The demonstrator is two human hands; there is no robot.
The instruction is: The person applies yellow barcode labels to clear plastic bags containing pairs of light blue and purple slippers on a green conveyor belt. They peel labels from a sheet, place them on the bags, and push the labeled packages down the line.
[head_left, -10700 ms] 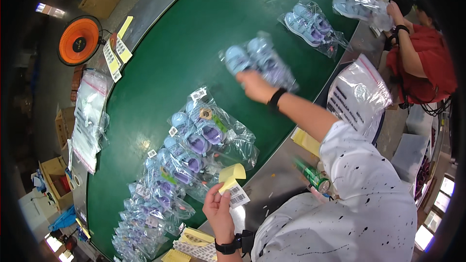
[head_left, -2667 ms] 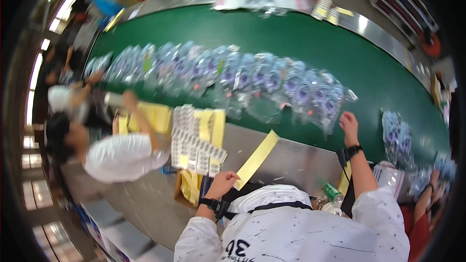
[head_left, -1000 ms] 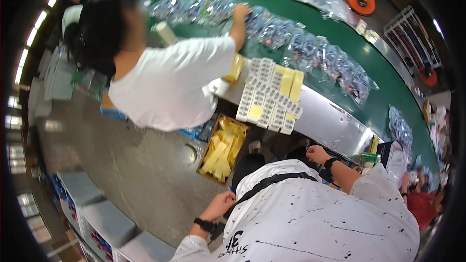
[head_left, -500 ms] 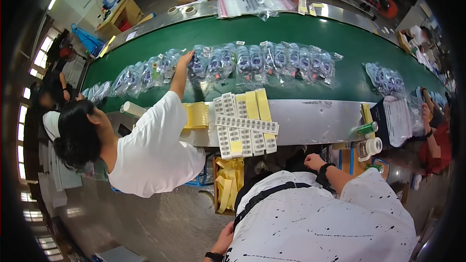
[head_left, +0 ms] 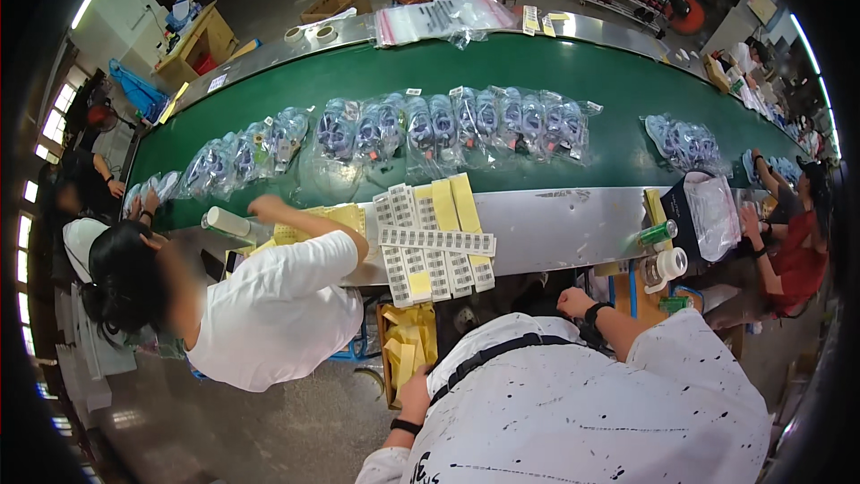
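Note:
My right hand (head_left: 574,302) rests low in front of me, just below the bench edge, its fingers curled in and nothing visible in them. At my left side, my left hand (head_left: 415,395) hangs beside a cardboard box (head_left: 391,394) of crumpled yellow paper strips (head_left: 408,341); its fingertips are hard to make out. On the bench in front of me lie overlapping barcode label sheets (head_left: 408,255), with yellow backing strips (head_left: 463,206) among them. Beyond them, a row of light-blue shoes in clear bags (head_left: 439,121) stretches along the green belt (head_left: 358,63).
A co-worker in white (head_left: 269,332) sits close on my left, an arm over the bench. Right of me are a green can (head_left: 658,233), a clear jar (head_left: 665,267) and a dark bag (head_left: 694,224). Another person in red (head_left: 793,260) works farther right.
My left hand has moved up and forward toward the box of yellow strips; my right hand stays put. The co-worker's arm has drawn back from the bagged shoes. My view has shifted slightly.

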